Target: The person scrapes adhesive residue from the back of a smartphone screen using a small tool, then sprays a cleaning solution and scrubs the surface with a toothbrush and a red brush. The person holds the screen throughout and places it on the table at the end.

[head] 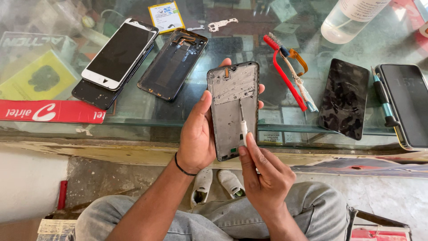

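Your left hand (196, 138) wraps the left long edge of an opened phone frame (233, 109), thumb along that side and fingertips showing past the right edge, so the frame stands nearly upright in the air in front of the glass counter's (133, 114) near edge — held, not resting on it. The frame is a grey rounded rectangle, its inner face dull metal with scuffed, patchy residue and a small orange flex strip at the top.

Your right hand (263, 176) is pinched shut on a thin screwdriver (243, 125) with a white handle and slim metal shaft; its tip meets the frame's inner face about mid-height, the handle lying low over the frame's bottom right.

On the counter, from the left edge: a red printed strip (49, 111) at the near edge, a white-fronted phone (120, 51) stacked on a dark one, then a black back shell (174, 62) lying open-side up. Right of your hands lie a red-handled brush (285, 73), a glossy black mottled back cover (343, 98), a teal-banded screwdriver (383, 98) and a dark phone (408, 105) at the right edge. A clear plastic bottle (347, 20) lies near the far right corner.
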